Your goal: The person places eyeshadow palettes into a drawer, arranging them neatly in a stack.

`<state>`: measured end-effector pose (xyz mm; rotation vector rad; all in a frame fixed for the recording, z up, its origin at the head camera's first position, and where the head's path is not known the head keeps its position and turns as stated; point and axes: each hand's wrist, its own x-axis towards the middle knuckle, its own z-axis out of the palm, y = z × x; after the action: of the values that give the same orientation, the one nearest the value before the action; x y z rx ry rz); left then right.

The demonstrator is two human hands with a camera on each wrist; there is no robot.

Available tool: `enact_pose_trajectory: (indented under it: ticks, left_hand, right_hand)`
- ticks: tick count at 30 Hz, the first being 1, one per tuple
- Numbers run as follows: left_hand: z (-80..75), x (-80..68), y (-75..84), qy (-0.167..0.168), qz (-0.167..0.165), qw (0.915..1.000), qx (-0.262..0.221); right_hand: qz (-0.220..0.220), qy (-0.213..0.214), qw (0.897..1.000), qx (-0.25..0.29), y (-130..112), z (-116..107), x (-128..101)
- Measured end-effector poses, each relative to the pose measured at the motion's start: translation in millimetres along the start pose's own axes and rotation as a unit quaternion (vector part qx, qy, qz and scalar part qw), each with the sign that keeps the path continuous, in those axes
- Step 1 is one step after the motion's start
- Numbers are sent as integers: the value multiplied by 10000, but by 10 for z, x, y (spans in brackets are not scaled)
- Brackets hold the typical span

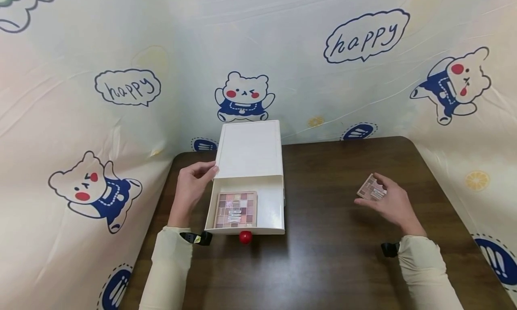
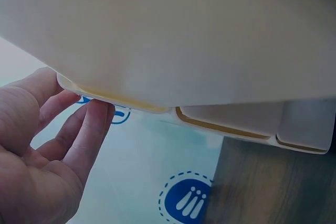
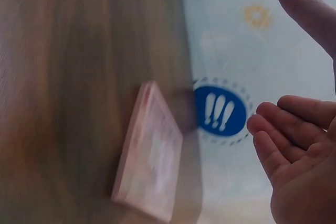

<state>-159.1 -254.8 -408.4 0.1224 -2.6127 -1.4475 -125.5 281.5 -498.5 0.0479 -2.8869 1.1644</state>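
In the head view a white drawer box (image 1: pixel 250 148) stands at the back with its drawer (image 1: pixel 271 204) pulled out by a red knob's side. An eyeshadow palette (image 1: pixel 236 210) lies at the drawer's left. My left hand (image 1: pixel 190 184) touches the box's left side near the front, thumb at the top edge; the left wrist view has fingertips (image 2: pixel 98 109) against the box edge. To the right, a second palette (image 1: pixel 369 189) sits between the spread thumb and fingers of my right hand (image 1: pixel 393 204). In the right wrist view that palette (image 3: pixel 152 156) is apart from the fingers.
A round red knob (image 1: pixel 245 237) sticks out from the drawer front. The dark wooden table (image 1: pixel 323 256) has a rounded back right corner. A printed cloth (image 1: pixel 307 90) with bears hangs close behind and along both sides.
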Motion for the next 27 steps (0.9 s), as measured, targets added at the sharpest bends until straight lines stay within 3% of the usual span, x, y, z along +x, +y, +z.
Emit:
enact_pose_trajectory:
  ticks: [8, 20, 27]
  left_hand:
    - [11, -1, 7, 24, 49, 10000, -5]
    - [1, -2, 2, -8, -8, 10000, -63]
    - [7, -10, -9, 13, -18, 10000, -60]
  right_hand:
    - [93, 100, 9993, -351, 385, -17, -19]
    - [170, -251, 9959, -849, 790, -120, 65]
    - [411, -701, 9907, -1093, 938, -105, 103]
